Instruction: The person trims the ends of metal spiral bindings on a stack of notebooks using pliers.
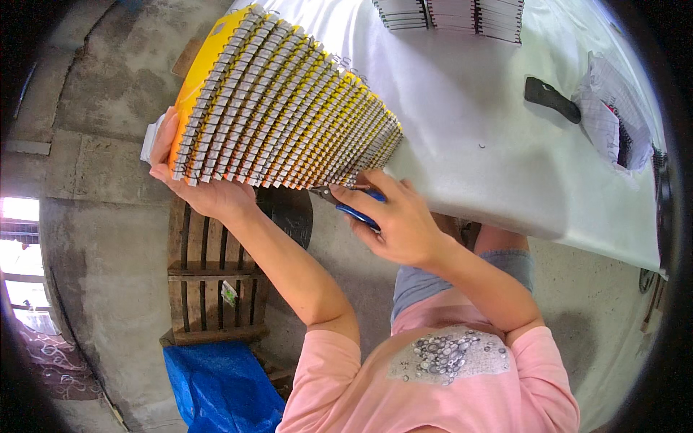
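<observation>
A long row of spiral-bound notebooks (pixel 281 108) is pressed together, black wire spines facing up and a yellow-orange cover at the left end. My left hand (pixel 213 196) grips the near left corner of the row, its thumb and fingers bent around the end cover. In my right hand (pixel 408 220) are pliers (pixel 359 216) with blue handles. Their metal jaws reach the near ends of the spines, right of the middle of the row. The jaw tips are too small to tell whether they close on a wire.
The row lies partly over a white-covered table (pixel 462 173). More bound notebooks (pixel 451 18) stand at its far edge. To the right are a black flat object (pixel 550 99) and a crumpled whitish wrapper (pixel 613 130). A slatted wooden piece (pixel 216 274) and blue tarp (pixel 216 382) are at lower left.
</observation>
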